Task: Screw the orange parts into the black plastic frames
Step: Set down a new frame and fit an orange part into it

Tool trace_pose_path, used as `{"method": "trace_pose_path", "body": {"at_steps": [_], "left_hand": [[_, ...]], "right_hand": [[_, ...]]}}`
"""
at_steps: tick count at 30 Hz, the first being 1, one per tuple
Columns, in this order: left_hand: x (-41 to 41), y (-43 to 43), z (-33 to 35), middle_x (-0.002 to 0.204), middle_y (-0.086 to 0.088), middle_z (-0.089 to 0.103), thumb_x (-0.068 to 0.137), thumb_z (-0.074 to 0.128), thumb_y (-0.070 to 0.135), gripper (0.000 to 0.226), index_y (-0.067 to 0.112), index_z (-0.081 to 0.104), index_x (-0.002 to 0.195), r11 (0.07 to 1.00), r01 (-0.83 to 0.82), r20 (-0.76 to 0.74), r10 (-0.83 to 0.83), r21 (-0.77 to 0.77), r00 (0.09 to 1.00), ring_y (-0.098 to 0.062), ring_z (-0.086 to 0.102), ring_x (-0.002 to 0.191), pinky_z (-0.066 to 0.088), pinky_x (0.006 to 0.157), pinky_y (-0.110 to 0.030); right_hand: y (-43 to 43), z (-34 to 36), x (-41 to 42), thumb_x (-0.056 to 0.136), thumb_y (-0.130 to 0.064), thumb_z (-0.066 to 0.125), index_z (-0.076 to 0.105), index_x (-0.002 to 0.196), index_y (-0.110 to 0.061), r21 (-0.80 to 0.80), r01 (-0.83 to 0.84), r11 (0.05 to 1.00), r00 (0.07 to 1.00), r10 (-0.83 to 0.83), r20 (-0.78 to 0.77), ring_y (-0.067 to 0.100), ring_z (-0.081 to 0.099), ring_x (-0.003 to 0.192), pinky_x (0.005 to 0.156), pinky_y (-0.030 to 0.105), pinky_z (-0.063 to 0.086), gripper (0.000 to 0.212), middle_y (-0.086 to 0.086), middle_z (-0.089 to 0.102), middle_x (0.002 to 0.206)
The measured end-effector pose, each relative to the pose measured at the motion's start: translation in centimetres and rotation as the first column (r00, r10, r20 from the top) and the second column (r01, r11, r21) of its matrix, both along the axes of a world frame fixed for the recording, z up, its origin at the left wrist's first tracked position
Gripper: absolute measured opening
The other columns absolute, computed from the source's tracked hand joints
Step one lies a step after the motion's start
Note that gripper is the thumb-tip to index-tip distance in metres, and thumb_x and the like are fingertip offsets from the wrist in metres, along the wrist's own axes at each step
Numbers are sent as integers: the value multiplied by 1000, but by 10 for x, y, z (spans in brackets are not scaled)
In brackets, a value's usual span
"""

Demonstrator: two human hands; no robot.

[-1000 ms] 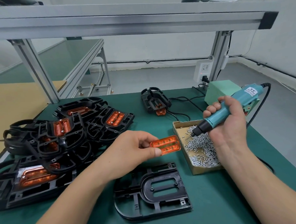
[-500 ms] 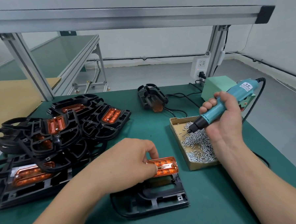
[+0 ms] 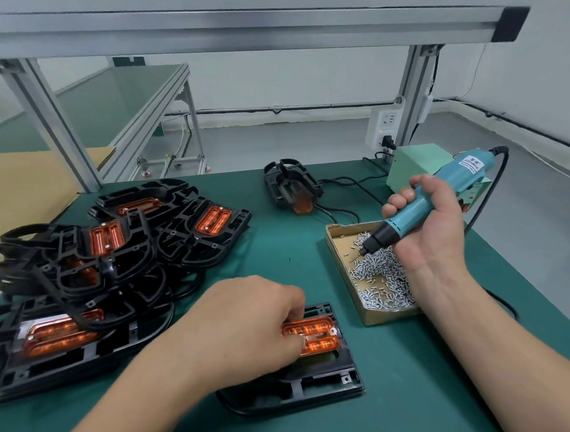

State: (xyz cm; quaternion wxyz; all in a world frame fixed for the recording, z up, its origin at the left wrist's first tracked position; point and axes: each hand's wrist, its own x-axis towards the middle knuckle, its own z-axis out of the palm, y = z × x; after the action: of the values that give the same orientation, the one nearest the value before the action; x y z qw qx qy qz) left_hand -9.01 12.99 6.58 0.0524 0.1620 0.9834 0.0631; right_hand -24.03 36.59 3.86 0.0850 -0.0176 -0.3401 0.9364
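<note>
A black plastic frame (image 3: 322,384) lies flat on the green mat near the front edge. My left hand (image 3: 250,326) pinches an orange part (image 3: 316,334) and holds it down on that frame's upper half; the hand hides the part's left end. To the right, my right hand (image 3: 433,231) grips a teal electric screwdriver (image 3: 441,197). Its bit points down-left into a cardboard box of small silver screws (image 3: 379,273).
A heap of black frames with orange parts fitted (image 3: 107,255) fills the left of the mat. One more frame (image 3: 290,187) lies at the back middle. A pale green power box (image 3: 416,166) and black cables stand behind the screw box. Aluminium posts rise at the back corners.
My left hand has brought the orange part down from mid-air onto the black frame. The screwdriver tip has dipped lower into the screw box.
</note>
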Motion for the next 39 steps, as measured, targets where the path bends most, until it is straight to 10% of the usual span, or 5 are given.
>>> {"method": "trace_pose_path", "body": {"at_steps": [15,24,39], "left_hand": [[-1,1,-4,68,14,54,94,54,41,16,34,62,105,998,58,-28,-58,7,998,-7,51,68,47,65,-31],[-3,5,-12,111,19,42,90,65,61,30,41,66,113,978,171,11,-173,120,985,-3,39,112,47,88,-29],[-8,6,-21,119,22,51,92,68,49,19,41,66,110,964,166,56,-181,210,982,-1,46,115,48,98,-33]], "right_hand": [[-1,0,0,96,-16,65,60,97,-12,17,-8,1000,1000,7,2,15,53,64,61,28,51,7,1,53,74],[-1,0,1,96,-16,65,60,96,-11,15,-15,1000,1000,15,5,16,53,65,62,29,51,7,2,53,75],[-2,0,2,96,-14,64,59,97,-11,17,-20,1000,1000,20,9,16,53,65,62,29,50,5,2,52,75]]}}
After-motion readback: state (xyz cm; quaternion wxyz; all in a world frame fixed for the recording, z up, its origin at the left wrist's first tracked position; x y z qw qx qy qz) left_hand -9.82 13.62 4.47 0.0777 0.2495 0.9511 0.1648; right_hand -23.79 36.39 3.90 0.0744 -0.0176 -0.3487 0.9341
